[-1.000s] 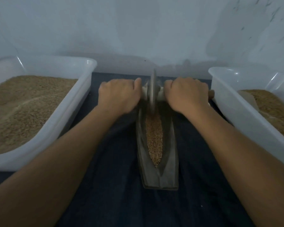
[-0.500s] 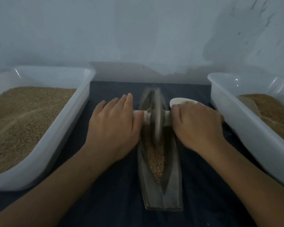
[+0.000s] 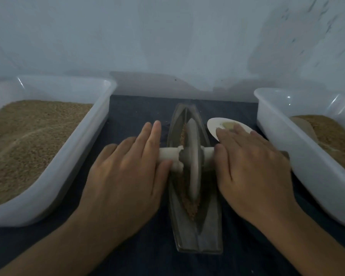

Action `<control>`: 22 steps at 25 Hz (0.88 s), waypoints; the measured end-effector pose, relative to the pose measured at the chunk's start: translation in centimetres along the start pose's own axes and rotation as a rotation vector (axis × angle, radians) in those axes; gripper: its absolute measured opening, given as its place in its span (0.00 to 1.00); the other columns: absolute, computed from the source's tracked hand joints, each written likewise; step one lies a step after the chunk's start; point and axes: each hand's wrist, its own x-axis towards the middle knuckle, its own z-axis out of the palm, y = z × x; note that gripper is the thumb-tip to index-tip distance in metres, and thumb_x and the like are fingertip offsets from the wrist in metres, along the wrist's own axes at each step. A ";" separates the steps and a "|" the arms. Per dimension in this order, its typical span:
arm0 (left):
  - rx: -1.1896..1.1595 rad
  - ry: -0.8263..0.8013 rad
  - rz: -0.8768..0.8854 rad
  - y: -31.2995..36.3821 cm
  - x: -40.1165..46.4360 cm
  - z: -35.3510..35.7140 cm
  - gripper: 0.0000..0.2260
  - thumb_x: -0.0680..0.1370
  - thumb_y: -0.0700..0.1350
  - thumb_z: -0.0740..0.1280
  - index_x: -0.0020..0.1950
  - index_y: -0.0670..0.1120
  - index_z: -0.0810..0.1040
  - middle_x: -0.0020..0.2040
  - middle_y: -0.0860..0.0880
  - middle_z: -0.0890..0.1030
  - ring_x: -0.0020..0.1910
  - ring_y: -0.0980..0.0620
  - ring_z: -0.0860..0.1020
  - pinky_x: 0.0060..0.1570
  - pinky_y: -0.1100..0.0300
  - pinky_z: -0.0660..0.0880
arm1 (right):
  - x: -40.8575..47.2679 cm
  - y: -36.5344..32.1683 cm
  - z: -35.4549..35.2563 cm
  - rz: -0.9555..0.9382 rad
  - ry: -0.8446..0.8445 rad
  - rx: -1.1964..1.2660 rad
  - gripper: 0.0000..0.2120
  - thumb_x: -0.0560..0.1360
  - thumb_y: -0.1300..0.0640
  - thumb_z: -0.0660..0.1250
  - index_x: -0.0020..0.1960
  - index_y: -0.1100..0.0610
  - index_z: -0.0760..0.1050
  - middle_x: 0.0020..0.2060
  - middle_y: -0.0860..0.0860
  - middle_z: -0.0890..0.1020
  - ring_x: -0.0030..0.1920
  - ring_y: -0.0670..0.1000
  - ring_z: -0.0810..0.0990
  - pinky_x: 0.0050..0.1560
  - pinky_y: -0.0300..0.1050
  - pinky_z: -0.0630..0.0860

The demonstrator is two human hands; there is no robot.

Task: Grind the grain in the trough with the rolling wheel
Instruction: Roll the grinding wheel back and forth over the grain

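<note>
Grain (image 3: 189, 206) lies in the trough (image 3: 209, 232), and the wheel (image 3: 192, 160) has rolled back to mid-trough under flat left hand (image 3: 126, 176) and right hand (image 3: 253, 172), palms pressing its axle, grinding continuing.

We have one view only, from the head: it looks forward and down, close above the trough (image 3: 195, 196), with the wall (image 3: 167, 36) straight ahead.

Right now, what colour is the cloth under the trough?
Dark navy blue cloth, clearest in the head view.
</note>
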 end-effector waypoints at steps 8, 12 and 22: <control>0.186 -0.149 -0.135 -0.6 12.4 3.4 0.30 0.85 0.57 0.41 0.78 0.43 0.68 0.70 0.43 0.79 0.46 0.41 0.76 0.46 0.46 0.68 | 9.3 1.1 4.8 0.212 -0.340 -0.023 0.23 0.86 0.49 0.47 0.36 0.53 0.68 0.34 0.52 0.73 0.34 0.55 0.71 0.37 0.49 0.64; 0.252 -0.205 -0.150 -0.8 11.6 3.5 0.31 0.85 0.57 0.39 0.75 0.41 0.69 0.74 0.43 0.76 0.47 0.40 0.77 0.43 0.48 0.66 | 8.8 0.2 4.1 0.196 -0.292 -0.005 0.24 0.86 0.50 0.49 0.33 0.53 0.66 0.36 0.53 0.78 0.44 0.61 0.79 0.45 0.53 0.69; 0.066 -0.095 -0.032 0.0 3.3 0.5 0.33 0.86 0.61 0.43 0.85 0.42 0.59 0.82 0.43 0.67 0.80 0.47 0.68 0.74 0.44 0.70 | 1.7 -0.2 0.9 0.055 -0.092 0.038 0.24 0.85 0.50 0.49 0.52 0.56 0.83 0.54 0.57 0.86 0.60 0.59 0.83 0.61 0.54 0.76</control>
